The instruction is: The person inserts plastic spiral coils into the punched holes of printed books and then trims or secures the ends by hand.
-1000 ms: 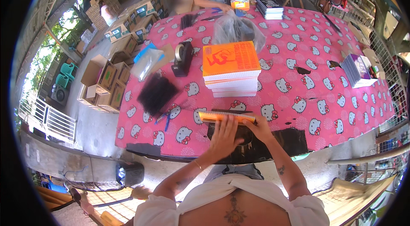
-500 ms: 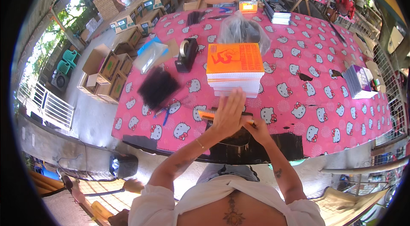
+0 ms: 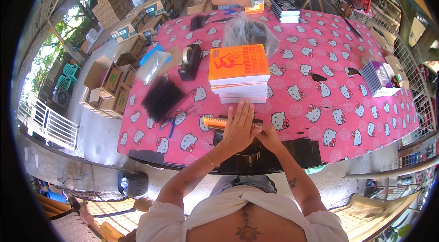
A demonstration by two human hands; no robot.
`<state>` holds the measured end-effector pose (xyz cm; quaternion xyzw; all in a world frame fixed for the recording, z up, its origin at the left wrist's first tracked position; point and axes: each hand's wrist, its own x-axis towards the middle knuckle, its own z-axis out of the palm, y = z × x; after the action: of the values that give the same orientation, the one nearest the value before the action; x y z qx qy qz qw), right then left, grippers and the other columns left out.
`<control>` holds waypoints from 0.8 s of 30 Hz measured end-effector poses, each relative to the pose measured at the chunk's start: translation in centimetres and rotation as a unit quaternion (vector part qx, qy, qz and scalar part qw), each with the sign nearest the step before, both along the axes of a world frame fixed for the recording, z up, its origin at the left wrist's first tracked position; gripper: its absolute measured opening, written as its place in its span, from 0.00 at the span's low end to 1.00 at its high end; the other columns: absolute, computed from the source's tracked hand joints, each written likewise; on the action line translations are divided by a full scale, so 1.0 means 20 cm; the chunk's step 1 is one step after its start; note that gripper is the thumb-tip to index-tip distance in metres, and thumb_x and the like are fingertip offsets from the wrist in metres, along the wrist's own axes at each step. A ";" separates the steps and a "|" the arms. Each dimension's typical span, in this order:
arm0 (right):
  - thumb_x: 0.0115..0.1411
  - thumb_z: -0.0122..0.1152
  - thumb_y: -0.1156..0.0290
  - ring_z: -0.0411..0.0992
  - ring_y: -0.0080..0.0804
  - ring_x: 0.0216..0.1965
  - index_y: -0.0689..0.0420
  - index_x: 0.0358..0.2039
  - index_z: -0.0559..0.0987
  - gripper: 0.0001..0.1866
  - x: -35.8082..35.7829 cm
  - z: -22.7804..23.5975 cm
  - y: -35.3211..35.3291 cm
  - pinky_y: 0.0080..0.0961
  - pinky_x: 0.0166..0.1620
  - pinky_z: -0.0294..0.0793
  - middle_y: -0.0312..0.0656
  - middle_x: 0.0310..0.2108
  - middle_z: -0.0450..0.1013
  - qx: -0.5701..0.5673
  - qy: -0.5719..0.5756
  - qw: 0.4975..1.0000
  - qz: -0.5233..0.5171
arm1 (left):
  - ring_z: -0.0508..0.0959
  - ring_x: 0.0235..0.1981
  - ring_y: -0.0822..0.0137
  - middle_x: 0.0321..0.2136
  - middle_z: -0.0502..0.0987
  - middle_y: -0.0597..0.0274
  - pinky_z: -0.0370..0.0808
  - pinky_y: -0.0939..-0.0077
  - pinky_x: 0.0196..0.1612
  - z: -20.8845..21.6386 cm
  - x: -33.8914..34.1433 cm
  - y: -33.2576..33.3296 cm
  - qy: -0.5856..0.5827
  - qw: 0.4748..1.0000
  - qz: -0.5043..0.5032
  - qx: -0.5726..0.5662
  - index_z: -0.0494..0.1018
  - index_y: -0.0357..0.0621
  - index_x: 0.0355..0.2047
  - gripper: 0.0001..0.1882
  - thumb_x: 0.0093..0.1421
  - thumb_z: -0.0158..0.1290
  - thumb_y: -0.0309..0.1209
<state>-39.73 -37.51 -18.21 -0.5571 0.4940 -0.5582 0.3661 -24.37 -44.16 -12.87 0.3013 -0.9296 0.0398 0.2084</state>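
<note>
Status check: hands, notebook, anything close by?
Left hand spread across orange spiral notebook. Right hand at its right end. Notebook partly hidden by left hand. Orange-topped stack close beyond.

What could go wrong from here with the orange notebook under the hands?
The left hand appears close to the notebook stack, so it might nudge the stack askew. The right hand seems to pinch only the right end of the orange spiral-bound notebook, which might slip.

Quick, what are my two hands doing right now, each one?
Left hand: open, fingers extended, across the orange notebook.
Right hand: closed, fingertips together at the notebook's right end; exactly what they pinch cannot be told.
</note>
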 end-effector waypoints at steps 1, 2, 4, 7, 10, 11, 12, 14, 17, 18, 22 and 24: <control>0.63 0.62 0.77 0.72 0.16 0.30 0.63 0.48 0.81 0.13 -0.01 0.00 0.00 0.23 0.36 0.75 0.41 0.30 0.80 0.042 0.018 0.999 -0.003 | 0.51 0.75 0.47 0.72 0.54 0.42 0.45 0.41 0.72 -0.03 0.02 0.05 -0.001 1.000 0.000 -0.001 0.55 0.30 0.70 0.45 0.68 0.44 0.57; 0.63 0.62 0.76 0.72 0.16 0.30 0.63 0.48 0.81 0.13 -0.02 0.00 0.00 0.24 0.35 0.75 0.43 0.29 0.80 0.083 0.036 0.996 -0.006 | 0.51 0.74 0.46 0.72 0.54 0.41 0.45 0.41 0.72 -0.09 0.06 0.14 -0.013 0.999 -0.016 0.036 0.55 0.29 0.69 0.44 0.67 0.46 0.56; 0.63 0.63 0.75 0.72 0.17 0.29 0.63 0.48 0.81 0.13 -0.01 0.01 -0.01 0.24 0.34 0.75 0.44 0.29 0.80 0.069 0.061 0.996 -0.015 | 0.51 0.74 0.45 0.71 0.54 0.40 0.46 0.41 0.72 -0.11 0.08 0.19 -0.025 0.997 -0.033 0.068 0.56 0.29 0.69 0.43 0.67 0.47 0.54; 0.63 0.63 0.74 0.72 0.20 0.28 0.62 0.48 0.81 0.14 -0.02 -0.01 -0.01 0.25 0.33 0.74 0.45 0.29 0.80 0.025 0.087 0.996 -0.019 | 0.51 0.74 0.44 0.71 0.54 0.39 0.47 0.40 0.71 -0.02 0.03 0.12 0.017 0.999 -0.026 0.043 0.56 0.28 0.69 0.44 0.66 0.50 0.53; 0.62 0.63 0.74 0.73 0.23 0.27 0.61 0.49 0.81 0.14 -0.02 -0.03 -0.01 0.26 0.34 0.74 0.46 0.30 0.80 0.054 0.095 0.994 -0.013 | 0.52 0.74 0.44 0.71 0.54 0.39 0.47 0.40 0.71 -0.05 0.05 0.14 0.004 0.996 -0.055 0.066 0.55 0.29 0.69 0.43 0.67 0.49 0.52; 0.62 0.62 0.75 0.75 0.24 0.28 0.61 0.49 0.81 0.15 -0.03 -0.04 -0.01 0.26 0.35 0.75 0.47 0.32 0.81 0.112 0.100 0.989 -0.012 | 0.49 0.75 0.43 0.72 0.52 0.38 0.44 0.38 0.72 -0.12 0.09 0.19 0.034 0.993 -0.078 0.077 0.52 0.27 0.70 0.41 0.70 0.44 0.51; 0.62 0.62 0.75 0.75 0.24 0.28 0.61 0.49 0.81 0.15 -0.03 -0.03 0.00 0.26 0.35 0.75 0.47 0.32 0.81 0.115 0.098 0.988 -0.017 | 0.49 0.75 0.43 0.72 0.52 0.38 0.44 0.38 0.72 -0.10 0.09 0.18 0.032 0.993 -0.083 0.079 0.52 0.27 0.70 0.41 0.70 0.44 0.51; 0.61 0.63 0.76 0.77 0.25 0.29 0.60 0.49 0.82 0.15 -0.02 0.03 0.02 0.26 0.36 0.76 0.47 0.34 0.82 0.038 0.064 0.997 -0.018 | 0.51 0.74 0.44 0.71 0.55 0.41 0.46 0.39 0.72 -0.01 0.07 0.14 0.031 0.996 -0.029 0.074 0.55 0.29 0.69 0.39 0.70 0.46 0.50; 0.60 0.65 0.76 0.79 0.27 0.31 0.60 0.47 0.84 0.14 -0.08 0.22 0.07 0.26 0.37 0.77 0.48 0.35 0.82 -0.013 0.134 0.991 -0.014 | 0.72 0.60 0.51 0.56 0.74 0.52 0.52 0.39 0.70 0.06 0.12 -0.01 0.093 0.985 -0.075 0.124 0.68 0.41 0.58 0.27 0.66 0.56 0.45; 0.60 0.65 0.76 0.79 0.27 0.31 0.60 0.47 0.84 0.14 -0.14 0.23 0.07 0.26 0.37 0.77 0.48 0.35 0.82 -0.015 0.137 0.990 -0.018 | 0.78 0.54 0.55 0.49 0.80 0.57 0.53 0.39 0.69 0.07 0.12 -0.03 0.073 0.978 -0.108 0.165 0.73 0.46 0.52 0.21 0.64 0.58 0.43; 0.59 0.68 0.74 0.81 0.29 0.32 0.60 0.44 0.85 0.12 -0.25 0.33 0.01 0.27 0.37 0.79 0.48 0.35 0.83 0.075 0.124 0.987 0.073 | 0.81 0.45 0.61 0.37 0.82 0.65 0.53 0.41 0.70 0.04 0.11 -0.07 0.062 0.982 -0.131 0.120 0.76 0.48 0.44 0.12 0.65 0.57 0.39; 0.58 0.69 0.73 0.82 0.29 0.33 0.59 0.44 0.86 0.12 -0.28 0.37 -0.01 0.27 0.37 0.79 0.49 0.36 0.83 0.147 0.166 0.971 0.094 | 0.81 0.43 0.62 0.34 0.82 0.66 0.53 0.42 0.70 0.05 0.11 -0.08 0.078 0.979 -0.138 0.125 0.78 0.48 0.40 0.09 0.66 0.56 0.38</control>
<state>-45.38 -37.61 -10.78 -0.6259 0.5699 -0.3428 0.4074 -22.12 -45.67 -11.80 0.1963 -0.9406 -0.1299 0.2447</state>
